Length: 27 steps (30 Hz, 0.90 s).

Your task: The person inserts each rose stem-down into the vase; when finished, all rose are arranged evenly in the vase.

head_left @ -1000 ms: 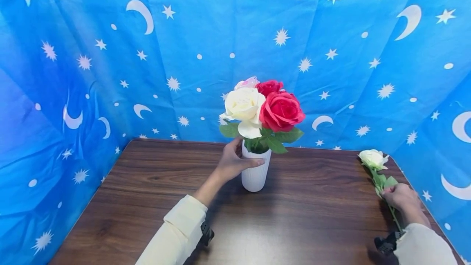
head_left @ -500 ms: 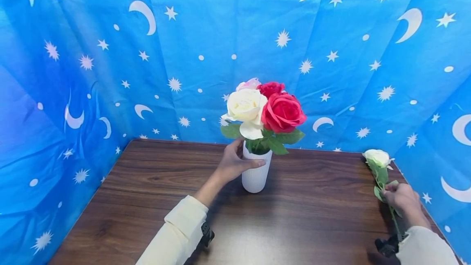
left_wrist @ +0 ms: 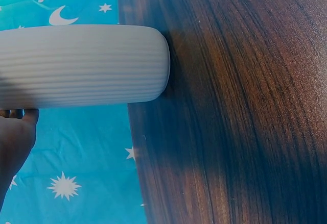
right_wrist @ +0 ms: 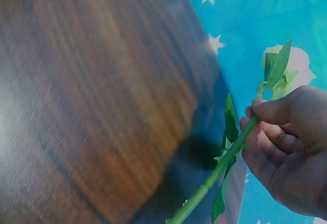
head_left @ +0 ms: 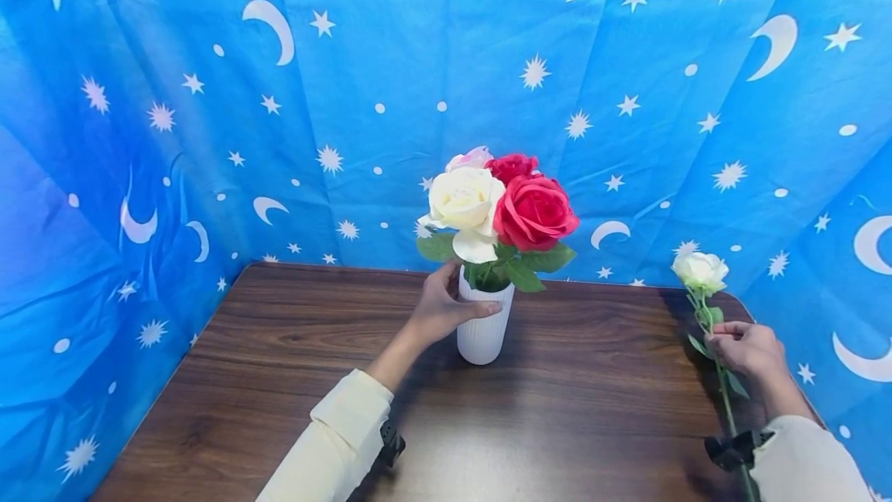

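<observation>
A white ribbed vase stands upright at the middle of the table, filled with a cream rose, a large red rose, a smaller red one and a pale pink one behind. My left hand grips the vase near its top from the left, thumb across the front. In the left wrist view the vase's ribbed side fills much of the picture. On the far right, my right hand pinches the green stem of a single white rose between thumb and fingers, bloom pointing up and away.
The dark wood-grain table ends at the back and right against a blue cloth printed with white moons and stars. Black wrist cameras sit at both cuffs. Green leaves overhang the vase's rim.
My right hand has raised the white rose off the tabletop and moved slightly left and away. The left hand and the vase have stayed in place.
</observation>
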Each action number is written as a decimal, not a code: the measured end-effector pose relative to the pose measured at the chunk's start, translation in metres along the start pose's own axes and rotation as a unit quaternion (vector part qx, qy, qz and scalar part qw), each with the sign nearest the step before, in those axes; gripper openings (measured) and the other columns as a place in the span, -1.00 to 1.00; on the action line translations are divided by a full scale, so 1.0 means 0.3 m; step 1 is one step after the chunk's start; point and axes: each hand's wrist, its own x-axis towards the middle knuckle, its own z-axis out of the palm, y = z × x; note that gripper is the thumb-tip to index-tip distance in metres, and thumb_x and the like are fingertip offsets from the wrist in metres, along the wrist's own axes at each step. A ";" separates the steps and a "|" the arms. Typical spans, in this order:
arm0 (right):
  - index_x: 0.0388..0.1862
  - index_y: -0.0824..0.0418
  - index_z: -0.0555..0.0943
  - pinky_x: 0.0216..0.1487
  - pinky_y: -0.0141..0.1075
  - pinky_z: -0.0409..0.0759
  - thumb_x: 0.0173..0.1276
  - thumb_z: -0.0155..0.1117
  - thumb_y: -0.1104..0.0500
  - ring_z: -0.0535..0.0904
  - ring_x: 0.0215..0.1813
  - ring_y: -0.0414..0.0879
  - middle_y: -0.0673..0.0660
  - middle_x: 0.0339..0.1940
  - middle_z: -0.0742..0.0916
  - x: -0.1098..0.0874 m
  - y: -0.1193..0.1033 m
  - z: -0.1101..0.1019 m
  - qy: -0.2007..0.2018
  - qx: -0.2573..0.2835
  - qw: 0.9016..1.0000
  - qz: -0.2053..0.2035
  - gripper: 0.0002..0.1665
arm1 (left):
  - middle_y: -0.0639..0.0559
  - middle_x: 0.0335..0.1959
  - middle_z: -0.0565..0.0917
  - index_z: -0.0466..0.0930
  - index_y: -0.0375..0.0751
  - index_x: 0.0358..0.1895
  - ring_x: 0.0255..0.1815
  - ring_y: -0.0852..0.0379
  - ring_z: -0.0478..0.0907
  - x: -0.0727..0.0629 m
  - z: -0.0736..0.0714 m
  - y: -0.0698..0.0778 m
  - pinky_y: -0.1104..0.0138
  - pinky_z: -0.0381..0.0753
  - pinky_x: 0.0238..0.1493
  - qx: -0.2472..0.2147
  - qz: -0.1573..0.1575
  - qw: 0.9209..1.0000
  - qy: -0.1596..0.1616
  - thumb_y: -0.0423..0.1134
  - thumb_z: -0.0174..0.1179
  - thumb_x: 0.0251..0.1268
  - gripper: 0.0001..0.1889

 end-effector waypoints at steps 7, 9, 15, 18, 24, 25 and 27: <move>0.06 0.51 0.59 -0.53 -0.30 0.54 0.47 0.21 0.10 0.54 -0.50 -0.25 -0.15 -0.59 0.69 -0.007 -0.072 -0.024 0.023 0.039 0.999 -0.009 -0.54 | -0.06 0.29 0.62 0.39 -0.01 0.42 0.27 -0.01 0.63 0.000 0.001 0.004 0.10 0.63 0.33 -0.004 0.004 1.000 0.000 -0.23 0.53 0.04 -0.20; 0.06 0.49 0.58 -0.52 -0.32 0.59 0.47 0.22 0.09 0.56 -0.53 -0.31 -0.21 -0.61 0.67 -0.011 -0.088 -0.029 0.022 0.059 0.998 -0.009 -0.54 | -0.06 0.29 0.62 0.40 -0.02 0.42 0.27 -0.01 0.63 0.000 0.001 0.003 0.10 0.63 0.33 -0.003 0.003 1.000 0.002 -0.24 0.53 0.04 -0.20; -0.01 0.42 0.60 -0.48 -0.38 0.68 0.47 0.22 0.07 0.60 -0.55 -0.39 -0.35 -0.64 0.62 -0.020 -0.128 -0.045 0.019 0.097 0.995 -0.021 -0.60 | -0.07 0.28 0.63 0.40 -0.04 0.42 0.27 -0.01 0.63 0.001 0.003 0.001 0.11 0.63 0.34 0.000 0.002 1.000 0.001 -0.25 0.53 0.04 -0.20; -0.01 0.42 0.59 -0.46 -0.38 0.70 0.48 0.22 0.05 0.60 -0.54 -0.39 -0.39 -0.63 0.59 -0.025 -0.152 -0.054 0.021 0.112 0.993 -0.034 -0.59 | -0.07 0.28 0.63 0.40 -0.04 0.41 0.28 0.00 0.63 0.002 0.003 0.003 0.11 0.62 0.34 -0.002 0.003 1.000 0.000 -0.28 0.52 0.04 -0.21; 0.07 0.46 0.57 -0.49 -0.43 0.66 0.48 0.25 0.03 0.57 -0.54 -0.46 -0.50 -0.63 0.55 -0.041 -0.206 -0.048 0.049 0.102 0.990 -0.083 -0.51 | -0.09 0.28 0.63 0.41 -0.06 0.41 0.26 -0.02 0.64 -0.002 0.003 0.004 0.10 0.64 0.32 -0.005 0.003 1.000 0.004 -0.29 0.52 0.04 -0.22; 0.08 0.45 0.57 -0.49 -0.43 0.64 0.48 0.25 0.03 0.56 -0.54 -0.47 -0.52 -0.63 0.55 -0.045 -0.218 -0.046 0.055 0.103 0.989 -0.090 -0.52 | -0.08 0.28 0.63 0.41 -0.05 0.41 0.26 -0.02 0.64 -0.002 0.003 0.004 0.09 0.64 0.32 -0.005 0.003 1.000 0.004 -0.28 0.52 0.04 -0.22; 0.10 0.43 0.58 -0.50 -0.47 0.62 0.48 0.25 0.04 0.56 -0.54 -0.50 -0.57 -0.64 0.53 -0.053 -0.243 -0.045 0.071 0.107 0.986 -0.103 -0.53 | -0.07 0.28 0.63 0.41 -0.03 0.41 0.26 -0.01 0.63 -0.001 0.004 0.003 0.10 0.63 0.33 -0.002 0.001 1.000 0.004 -0.27 0.52 0.04 -0.21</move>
